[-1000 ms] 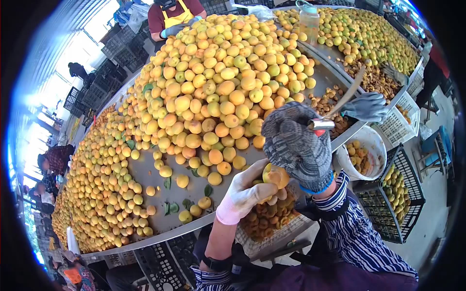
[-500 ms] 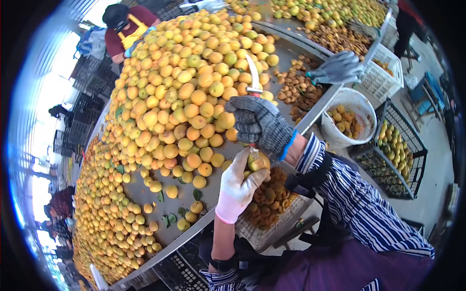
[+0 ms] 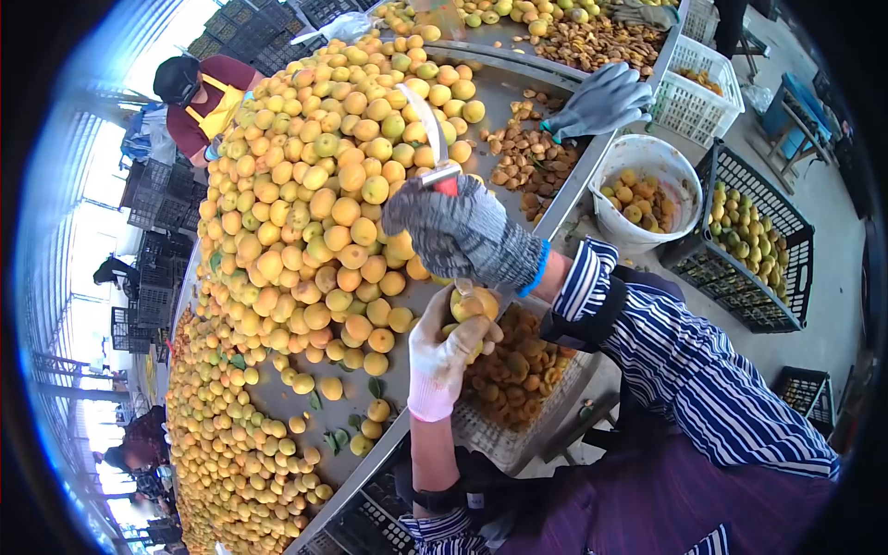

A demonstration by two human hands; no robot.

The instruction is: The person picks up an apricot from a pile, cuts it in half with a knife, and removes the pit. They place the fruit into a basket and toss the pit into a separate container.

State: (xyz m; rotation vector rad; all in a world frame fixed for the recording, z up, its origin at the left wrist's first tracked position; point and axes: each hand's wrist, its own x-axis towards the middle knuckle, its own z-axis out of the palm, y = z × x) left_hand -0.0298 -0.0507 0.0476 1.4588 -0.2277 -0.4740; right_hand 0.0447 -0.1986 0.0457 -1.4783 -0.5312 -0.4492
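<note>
My left hand (image 3: 447, 351), in a white glove with a pink cuff, is closed around a yellow apricot (image 3: 475, 303). Just above it is my right hand (image 3: 467, 231) in a grey knit glove with a blue edge, its fingers wrapped round a red-handled knife (image 3: 431, 125). The curved blade points up and away, over the pile of whole apricots (image 3: 314, 208) on the metal table (image 3: 277, 393). Below the held fruit, a light plastic crate (image 3: 490, 446) contains cut apricot pieces (image 3: 518, 379). Part of the knife handle is hidden by my right fingers.
Brown pits (image 3: 527, 162) and a grey glove (image 3: 601, 100) lie near the table's right edge. Beyond it stand a white bucket (image 3: 615, 222) of fruit and a black crate (image 3: 731, 268) of greenish fruit. Another person (image 3: 208, 102) works at the far left.
My view has shifted and turned slightly. The right hand and knife have moved left in view, with the blade tilting further left. Both hands keep their holds.
</note>
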